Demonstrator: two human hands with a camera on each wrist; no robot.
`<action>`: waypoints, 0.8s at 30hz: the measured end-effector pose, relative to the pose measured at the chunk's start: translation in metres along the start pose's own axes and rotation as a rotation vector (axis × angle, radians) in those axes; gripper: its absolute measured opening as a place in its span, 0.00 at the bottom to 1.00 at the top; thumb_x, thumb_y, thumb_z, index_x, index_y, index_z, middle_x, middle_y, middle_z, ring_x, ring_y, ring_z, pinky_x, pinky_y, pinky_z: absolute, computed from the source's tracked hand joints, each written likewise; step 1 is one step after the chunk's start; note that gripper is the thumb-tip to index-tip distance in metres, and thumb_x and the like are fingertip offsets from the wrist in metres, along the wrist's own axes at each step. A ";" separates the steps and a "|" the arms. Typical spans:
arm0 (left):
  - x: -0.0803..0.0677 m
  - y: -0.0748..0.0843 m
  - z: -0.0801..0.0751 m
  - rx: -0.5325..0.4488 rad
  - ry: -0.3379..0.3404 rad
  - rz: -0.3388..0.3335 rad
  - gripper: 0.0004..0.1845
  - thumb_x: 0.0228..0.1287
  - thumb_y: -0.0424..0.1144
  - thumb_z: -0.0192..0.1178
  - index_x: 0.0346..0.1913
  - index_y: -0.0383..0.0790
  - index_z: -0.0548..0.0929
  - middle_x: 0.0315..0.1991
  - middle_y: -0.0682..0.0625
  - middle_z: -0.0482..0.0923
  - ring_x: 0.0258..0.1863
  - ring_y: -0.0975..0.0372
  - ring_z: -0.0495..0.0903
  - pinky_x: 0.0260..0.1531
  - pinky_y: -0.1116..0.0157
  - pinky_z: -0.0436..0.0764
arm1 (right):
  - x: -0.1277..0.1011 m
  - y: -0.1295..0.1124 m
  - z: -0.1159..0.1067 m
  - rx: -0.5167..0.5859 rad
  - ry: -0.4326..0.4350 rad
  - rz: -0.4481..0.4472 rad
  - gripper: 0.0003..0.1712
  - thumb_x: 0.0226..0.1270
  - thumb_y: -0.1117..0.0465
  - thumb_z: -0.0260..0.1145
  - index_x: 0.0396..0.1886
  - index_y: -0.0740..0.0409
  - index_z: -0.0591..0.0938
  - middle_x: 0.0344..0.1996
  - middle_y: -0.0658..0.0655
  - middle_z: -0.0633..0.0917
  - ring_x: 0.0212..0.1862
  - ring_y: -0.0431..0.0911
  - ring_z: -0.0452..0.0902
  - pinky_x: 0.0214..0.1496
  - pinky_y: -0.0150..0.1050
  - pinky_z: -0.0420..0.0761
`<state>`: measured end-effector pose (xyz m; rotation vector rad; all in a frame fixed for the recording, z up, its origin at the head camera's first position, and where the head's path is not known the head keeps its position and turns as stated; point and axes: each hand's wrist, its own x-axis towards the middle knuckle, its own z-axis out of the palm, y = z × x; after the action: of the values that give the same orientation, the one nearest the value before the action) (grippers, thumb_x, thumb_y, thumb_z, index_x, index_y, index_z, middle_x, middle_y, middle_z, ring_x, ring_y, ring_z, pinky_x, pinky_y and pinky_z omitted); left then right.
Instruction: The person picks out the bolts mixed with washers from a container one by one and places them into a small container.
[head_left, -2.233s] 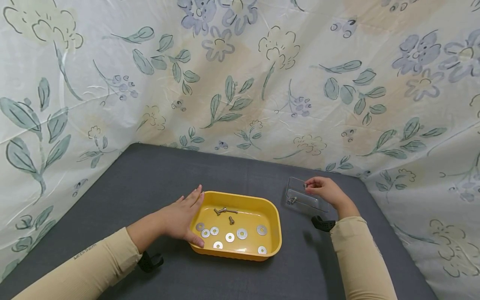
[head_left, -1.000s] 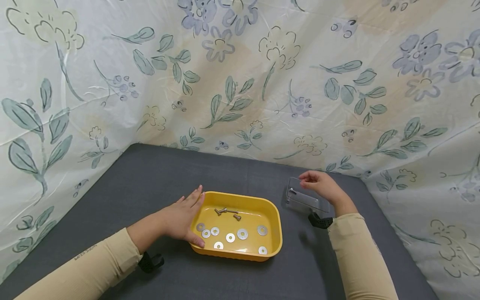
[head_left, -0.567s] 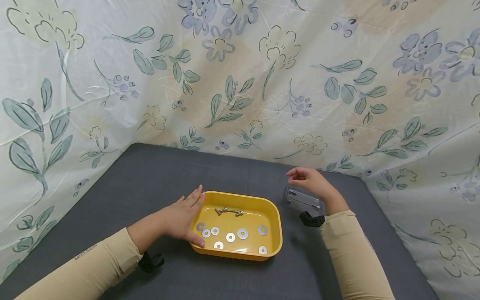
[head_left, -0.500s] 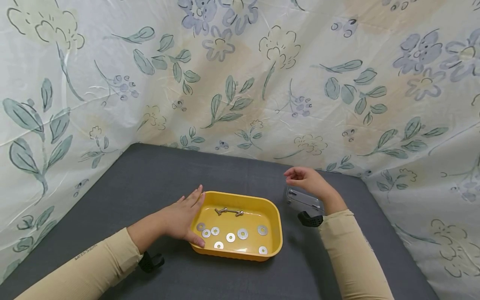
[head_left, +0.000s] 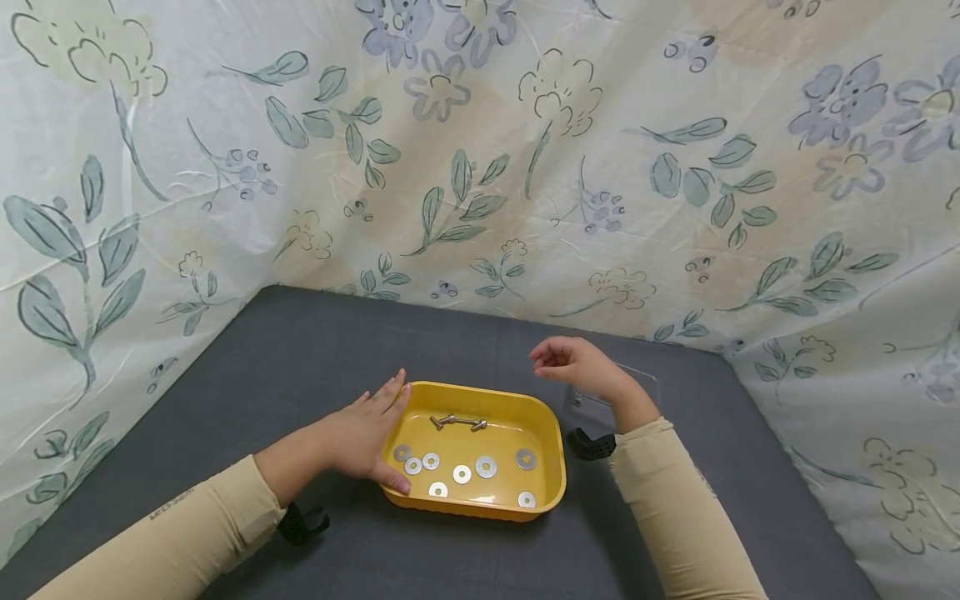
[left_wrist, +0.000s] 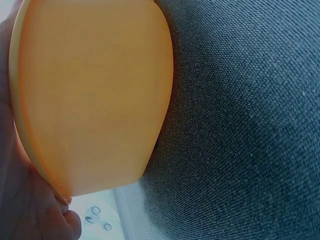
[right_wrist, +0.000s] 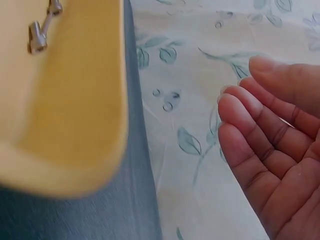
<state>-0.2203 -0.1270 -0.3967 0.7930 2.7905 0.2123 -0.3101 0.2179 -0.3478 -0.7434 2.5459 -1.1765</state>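
A yellow plastic tray (head_left: 517, 429) holds several bolts (head_left: 479, 426) toward its far side and several flat washers (head_left: 479, 470) nearer the front. My left hand (head_left: 352, 437) rests on the tray's left end with its fingers spread, the thumb over the front left corner. In the left wrist view that hand lies along the rim of the tray (left_wrist: 95, 100). Beyond the tray's far right corner is my right hand (head_left: 581, 365) in the air, fingers loosely bent. The right wrist view shows nothing between its fingertips (right_wrist: 232, 140). Behind the right wrist, partly hidden, sits a clear plastic box (head_left: 582, 403).
Dark grey cloth covers the table (head_left: 337, 333). A floral curtain (head_left: 480, 208) hangs along its back and both sides. Black camera straps (head_left: 590, 444) sit under both wrists.
My right hand has moved left, from over the clear box to near the tray's far right corner. It pinched a small metal piece earlier; now it holds nothing. The left hand stays put.
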 end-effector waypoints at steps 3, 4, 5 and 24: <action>0.000 0.000 0.000 0.004 0.002 0.005 0.72 0.29 0.82 0.51 0.72 0.37 0.37 0.71 0.45 0.23 0.71 0.55 0.34 0.65 0.49 0.48 | 0.002 -0.004 0.007 0.009 -0.016 -0.007 0.11 0.62 0.64 0.63 0.44 0.59 0.79 0.38 0.58 0.81 0.41 0.49 0.77 0.45 0.37 0.78; 0.000 -0.001 0.000 0.003 0.004 0.007 0.72 0.29 0.82 0.51 0.72 0.37 0.37 0.71 0.45 0.23 0.71 0.55 0.34 0.65 0.49 0.48 | 0.003 -0.005 0.009 0.008 -0.022 -0.014 0.11 0.62 0.64 0.63 0.44 0.59 0.79 0.38 0.58 0.81 0.41 0.50 0.77 0.45 0.38 0.78; 0.000 -0.001 0.000 0.003 0.005 0.010 0.72 0.30 0.82 0.51 0.72 0.37 0.37 0.71 0.44 0.23 0.71 0.55 0.34 0.65 0.48 0.48 | 0.004 -0.005 0.010 0.004 -0.026 -0.018 0.10 0.62 0.64 0.63 0.44 0.59 0.79 0.37 0.58 0.81 0.41 0.51 0.77 0.45 0.37 0.79; 0.002 -0.002 0.002 0.008 0.002 -0.007 0.73 0.28 0.82 0.51 0.72 0.38 0.38 0.71 0.45 0.23 0.71 0.54 0.35 0.65 0.49 0.48 | 0.015 -0.006 0.046 -0.017 -0.175 -0.028 0.12 0.61 0.65 0.63 0.44 0.62 0.80 0.40 0.57 0.82 0.40 0.45 0.77 0.46 0.37 0.77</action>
<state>-0.2224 -0.1271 -0.3994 0.7853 2.7976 0.2016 -0.3019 0.1771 -0.3728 -0.8493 2.4116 -1.0497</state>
